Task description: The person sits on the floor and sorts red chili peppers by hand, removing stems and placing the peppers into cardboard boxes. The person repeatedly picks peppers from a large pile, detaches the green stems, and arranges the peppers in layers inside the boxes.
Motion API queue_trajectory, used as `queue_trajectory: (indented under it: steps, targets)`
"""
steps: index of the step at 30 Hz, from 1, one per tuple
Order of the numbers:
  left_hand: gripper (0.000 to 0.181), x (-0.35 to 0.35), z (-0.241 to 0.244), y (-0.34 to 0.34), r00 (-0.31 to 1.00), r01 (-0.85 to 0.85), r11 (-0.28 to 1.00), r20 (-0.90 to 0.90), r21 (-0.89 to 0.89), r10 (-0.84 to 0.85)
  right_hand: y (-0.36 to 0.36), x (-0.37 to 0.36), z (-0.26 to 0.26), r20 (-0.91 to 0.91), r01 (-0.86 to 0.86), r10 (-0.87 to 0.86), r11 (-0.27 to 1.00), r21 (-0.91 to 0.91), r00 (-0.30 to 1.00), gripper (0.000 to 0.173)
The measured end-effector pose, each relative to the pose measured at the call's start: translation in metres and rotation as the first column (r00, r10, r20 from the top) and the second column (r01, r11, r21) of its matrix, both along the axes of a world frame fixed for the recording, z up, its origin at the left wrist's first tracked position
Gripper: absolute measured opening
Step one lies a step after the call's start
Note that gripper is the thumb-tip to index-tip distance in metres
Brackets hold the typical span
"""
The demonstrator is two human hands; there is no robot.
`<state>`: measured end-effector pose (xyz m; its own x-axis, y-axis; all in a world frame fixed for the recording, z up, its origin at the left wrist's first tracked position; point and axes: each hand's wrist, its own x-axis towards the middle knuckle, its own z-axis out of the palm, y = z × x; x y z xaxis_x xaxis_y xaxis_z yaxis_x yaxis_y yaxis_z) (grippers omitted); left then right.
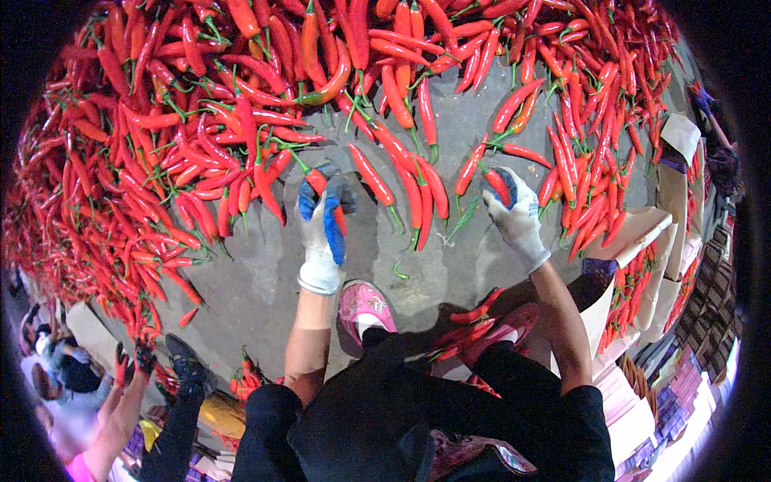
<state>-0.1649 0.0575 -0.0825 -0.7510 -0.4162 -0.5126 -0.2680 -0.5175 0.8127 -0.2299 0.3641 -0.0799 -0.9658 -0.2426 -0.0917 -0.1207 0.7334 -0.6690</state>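
Both my hands wear white knit gloves with blue coated palms. My left hand [325,220] is closed around a red chili pepper [317,181], its green stem pointing up and left. Further right, my right hand [511,205] grips another red chili pepper [499,187] between thumb and fingers. Several loose chilies, among them one long red chili [370,175], lie on the grey concrete floor [241,295] between my hands. A large heap of red chilies [181,120] spreads from the far side round to the left. A detached green stem [399,271] rests near my pink shoe [364,304].
Paper-lined boxes of chilies [632,289] stand at my right. More chilies [476,310] lie by my right foot. Other people work nearby at lower left, one with a red-gloved hand [120,364] and a dark boot [187,364]. Stacked dark crates [711,283] stand at far right.
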Motion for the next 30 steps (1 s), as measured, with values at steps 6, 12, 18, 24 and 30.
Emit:
queue_trajectory:
  steps: [6,12,18,24,30]
  targets:
    - [0.030,0.007,-0.016,-0.005,1.000,0.004,1.000,-0.028,-0.025,-0.005,-0.038,-0.023,0.017,0.227,-0.307,0.229,0.858,0.412,0.947,0.057]
    - [0.045,-0.007,0.007,-0.012,0.872,0.296,0.397,0.076,-0.869,-0.484,0.012,0.013,0.034,0.208,-0.435,0.400,0.886,0.162,0.892,0.050]
    - [0.057,-0.018,0.018,-0.010,0.448,0.610,-0.367,0.688,-0.702,-0.571,0.026,0.044,0.056,0.698,-0.742,0.573,0.664,-0.088,0.430,0.039]
    - [0.041,-0.017,0.023,-0.029,0.651,0.454,-0.032,0.356,-0.890,-0.671,-0.031,0.015,0.042,0.233,-0.416,0.409,0.909,-0.020,0.882,0.045]
    - [0.029,0.003,0.012,-0.024,0.895,0.431,0.893,0.190,-0.132,-0.404,-0.040,-0.005,0.008,0.056,-0.664,0.713,0.617,0.422,0.699,0.044]
